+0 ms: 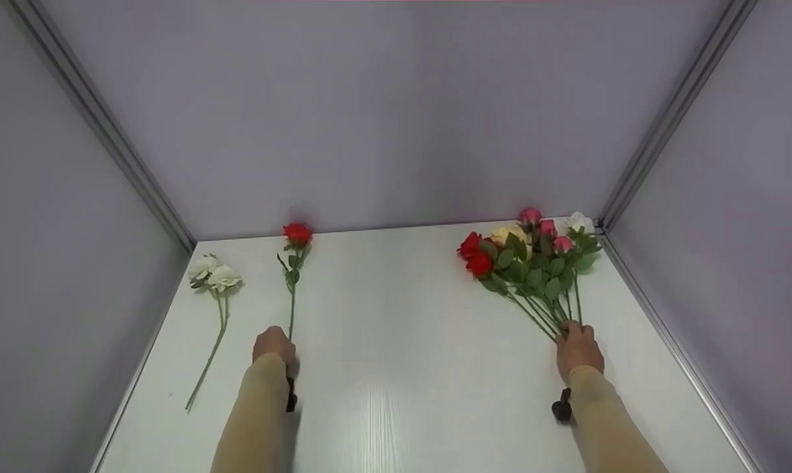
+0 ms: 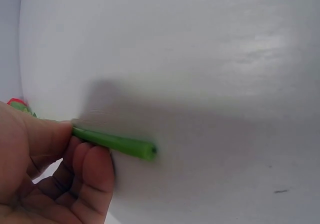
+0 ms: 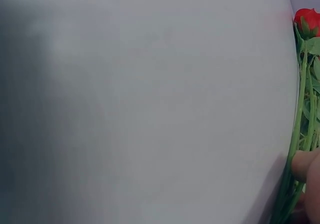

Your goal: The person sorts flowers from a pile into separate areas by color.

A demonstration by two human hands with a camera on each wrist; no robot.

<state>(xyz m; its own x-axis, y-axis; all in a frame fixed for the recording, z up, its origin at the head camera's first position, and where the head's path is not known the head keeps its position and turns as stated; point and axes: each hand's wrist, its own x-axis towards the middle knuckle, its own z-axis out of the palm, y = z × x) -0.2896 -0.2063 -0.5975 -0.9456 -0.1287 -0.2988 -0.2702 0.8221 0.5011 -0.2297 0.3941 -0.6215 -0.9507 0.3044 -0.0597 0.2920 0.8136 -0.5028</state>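
My left hand pinches the lower stem of a single red rose between thumb and curled fingers. In the left wrist view the cut end of the green stem sticks out past the fingertips, close over the white tabletop. On the right, my right hand grips the gathered stems of a mixed bunch of flowers. That bunch has red, yellow, pink and white blooms with green leaves, fanned toward the back edge. The right wrist view catches only the thumb against the stems, and one red rose.
Two white flowers with long stems lie at the left of the white table. Grey panels enclose the table at the back wall and both sides. Small black devices sit at both wrists.
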